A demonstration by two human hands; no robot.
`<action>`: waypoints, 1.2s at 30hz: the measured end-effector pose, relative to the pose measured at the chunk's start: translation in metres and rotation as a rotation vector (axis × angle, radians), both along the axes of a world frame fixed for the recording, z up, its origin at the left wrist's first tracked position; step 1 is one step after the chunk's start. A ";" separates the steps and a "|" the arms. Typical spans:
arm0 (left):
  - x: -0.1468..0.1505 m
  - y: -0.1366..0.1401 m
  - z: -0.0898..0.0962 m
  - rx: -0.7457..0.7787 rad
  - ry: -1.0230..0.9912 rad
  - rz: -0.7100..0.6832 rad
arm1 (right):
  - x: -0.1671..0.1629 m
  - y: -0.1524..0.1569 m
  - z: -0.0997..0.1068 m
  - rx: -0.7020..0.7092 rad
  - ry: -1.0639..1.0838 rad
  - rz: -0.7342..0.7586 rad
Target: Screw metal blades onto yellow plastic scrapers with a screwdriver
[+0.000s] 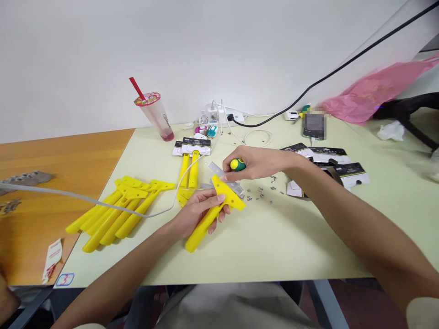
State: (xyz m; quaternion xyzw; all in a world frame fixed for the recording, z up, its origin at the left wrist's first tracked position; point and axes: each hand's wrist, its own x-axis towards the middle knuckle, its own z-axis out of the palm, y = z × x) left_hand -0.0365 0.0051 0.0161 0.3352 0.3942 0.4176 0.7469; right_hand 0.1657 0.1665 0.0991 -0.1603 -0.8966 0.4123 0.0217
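Note:
My left hand (200,208) is closed around a yellow scraper (206,221), its thumb pressed on the wide head and the handle slanting toward me. Above it, my right hand (247,162) is curled around a screwdriver (238,165) with a green and yellow handle; its fingertips touch the top corner of the scraper head. Several flat metal blades (235,186) lie on the table just behind the head, partly covered by my hands. Small screws (261,192) are scattered to the right of them.
A pile of yellow scrapers (120,208) lies at left, under a white cable (103,201). Carded scrapers (194,169) lie behind my left hand. A cup with a straw (156,116), a power strip (219,116), a phone (314,125) and black-white packaging (350,173) stand or lie farther back.

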 end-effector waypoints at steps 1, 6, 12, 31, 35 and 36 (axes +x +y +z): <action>0.000 0.000 0.000 0.000 -0.001 -0.001 | 0.000 0.000 0.000 0.004 -0.001 -0.011; -0.002 -0.001 -0.001 -0.008 0.005 -0.021 | 0.001 0.002 -0.002 0.016 0.011 -0.006; -0.001 -0.002 -0.001 -0.034 -0.017 -0.091 | 0.002 0.003 -0.001 -0.011 0.024 0.052; -0.003 -0.002 -0.002 -0.025 -0.025 -0.117 | 0.004 0.004 -0.001 -0.074 0.018 0.148; -0.003 -0.001 -0.002 -0.026 -0.020 -0.068 | 0.002 0.002 0.000 -0.087 0.010 0.171; -0.003 -0.001 -0.002 -0.026 -0.022 -0.056 | 0.002 0.002 0.000 -0.088 0.004 0.174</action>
